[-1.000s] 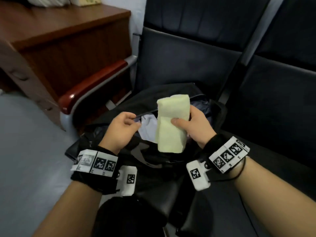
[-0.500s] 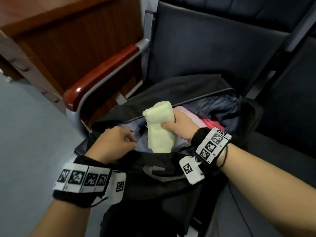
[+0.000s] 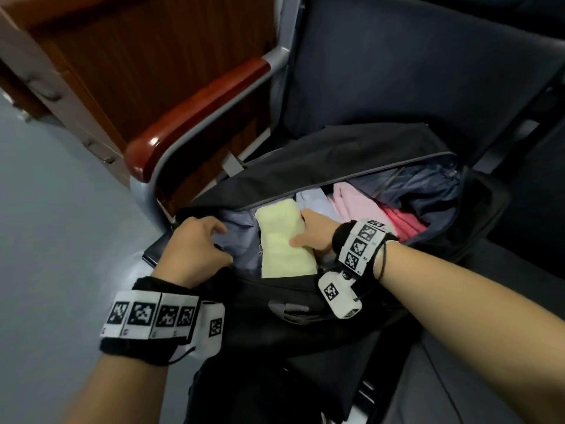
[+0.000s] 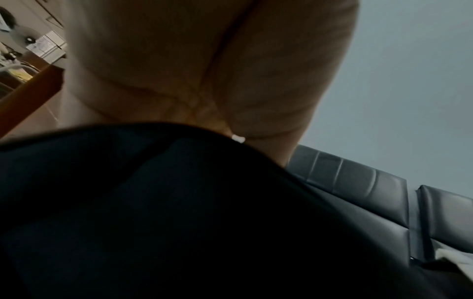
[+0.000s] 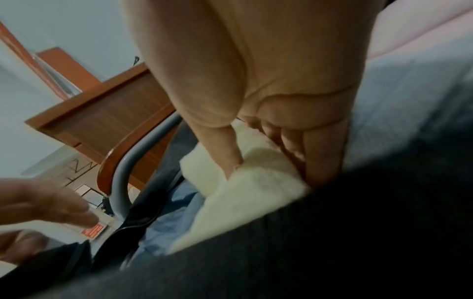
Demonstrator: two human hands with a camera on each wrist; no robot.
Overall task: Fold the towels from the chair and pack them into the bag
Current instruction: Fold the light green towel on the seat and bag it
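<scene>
- Head: my right hand (image 3: 316, 234) pinches the folded yellow towel (image 3: 284, 240) inside the open black bag (image 3: 336, 154) on the chair (image 3: 397, 71); left hand (image 3: 195, 249) curls round the bag's near edge.
- Left wrist: palm against dark fabric; fingers hidden — grip unreadable.
- Right wrist: thumb (image 5: 225, 149) on top, fingers beneath the towel.

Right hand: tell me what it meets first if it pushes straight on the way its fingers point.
Probably the pale blue cloth packed in the bag, just past the yellow towel that the right hand holds. Depth is unclear.
</scene>
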